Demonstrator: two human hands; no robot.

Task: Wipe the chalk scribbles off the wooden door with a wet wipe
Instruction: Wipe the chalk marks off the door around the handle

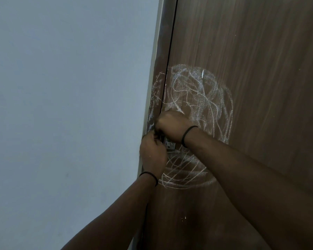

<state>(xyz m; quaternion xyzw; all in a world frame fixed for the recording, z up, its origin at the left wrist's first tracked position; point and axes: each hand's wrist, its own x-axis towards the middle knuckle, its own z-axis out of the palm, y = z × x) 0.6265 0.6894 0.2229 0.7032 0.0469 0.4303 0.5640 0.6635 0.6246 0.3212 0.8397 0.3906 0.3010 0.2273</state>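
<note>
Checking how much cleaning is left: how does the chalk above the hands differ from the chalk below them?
The upper scribble is the larger patch, with dense shaded chalk between its loops; the lower scribble is smaller and mostly thin crossing lines. The upper one spills across the gap onto the door frame; the lower one stays on the door. Both are white, roughly ringed, and look unwiped.

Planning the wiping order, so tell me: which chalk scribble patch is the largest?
The dense patch on the door above the right hand; the frame's and the one below are smaller.
</note>
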